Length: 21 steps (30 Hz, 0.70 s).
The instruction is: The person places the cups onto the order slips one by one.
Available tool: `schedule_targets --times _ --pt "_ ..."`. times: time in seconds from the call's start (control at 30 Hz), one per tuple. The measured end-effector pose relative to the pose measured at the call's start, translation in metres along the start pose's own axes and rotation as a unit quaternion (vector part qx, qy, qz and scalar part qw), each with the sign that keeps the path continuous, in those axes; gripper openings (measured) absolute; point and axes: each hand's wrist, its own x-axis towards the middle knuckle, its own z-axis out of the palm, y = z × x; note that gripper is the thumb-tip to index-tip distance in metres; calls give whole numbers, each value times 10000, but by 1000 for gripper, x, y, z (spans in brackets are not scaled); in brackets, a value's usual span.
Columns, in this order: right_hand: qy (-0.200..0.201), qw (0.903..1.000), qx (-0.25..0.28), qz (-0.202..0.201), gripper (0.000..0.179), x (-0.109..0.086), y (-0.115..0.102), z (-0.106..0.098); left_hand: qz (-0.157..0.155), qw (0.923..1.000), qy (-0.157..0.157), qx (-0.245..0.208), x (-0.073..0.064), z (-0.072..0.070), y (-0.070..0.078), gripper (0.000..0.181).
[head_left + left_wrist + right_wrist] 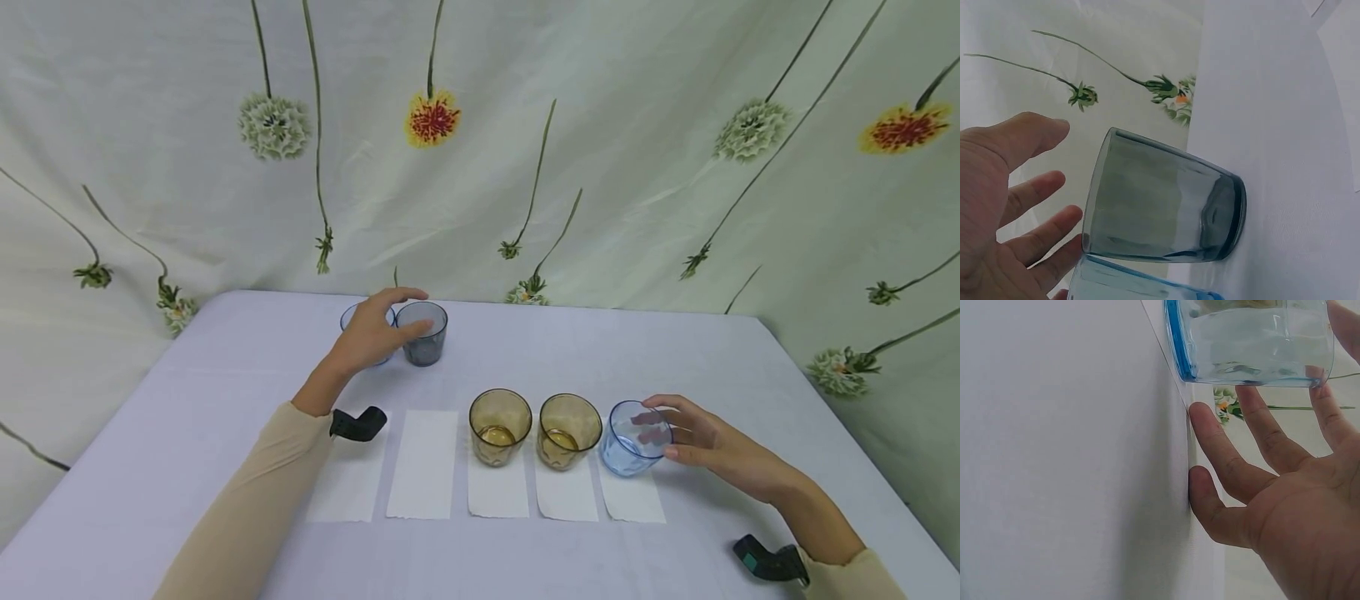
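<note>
My left hand (372, 332) reaches to the far left of the table, fingers spread beside a grey glass (423, 348). In the left wrist view this grey glass (1160, 200) stands in front of the parted thumb and fingers. Next to it is a blue glass (1129, 281), mostly hidden behind the hand in the head view. At the right, my right hand (708, 442) is loosely spread around another blue glass (626, 457). In the right wrist view, the thumb and a fingertip are at the rim of that blue glass (1254, 344); firm contact cannot be made out.
Two amber glasses (495, 454) (558, 458) stand left of the right-hand blue glass. Several white paper strips (422, 467) lie in a row on the white-covered table (450, 562). A flower-printed cloth (637, 100) hangs behind the table.
</note>
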Motion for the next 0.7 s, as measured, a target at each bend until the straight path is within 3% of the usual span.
schedule_targets --times 0.23,0.7 --pt "97 9999 -31 32 55 0 -1 1 -124 9998 -118 141 3 1 1 52" --pt "92 10000 -10 -3 55 0 -2 2 -90 9992 -287 257 4 2 2 64"
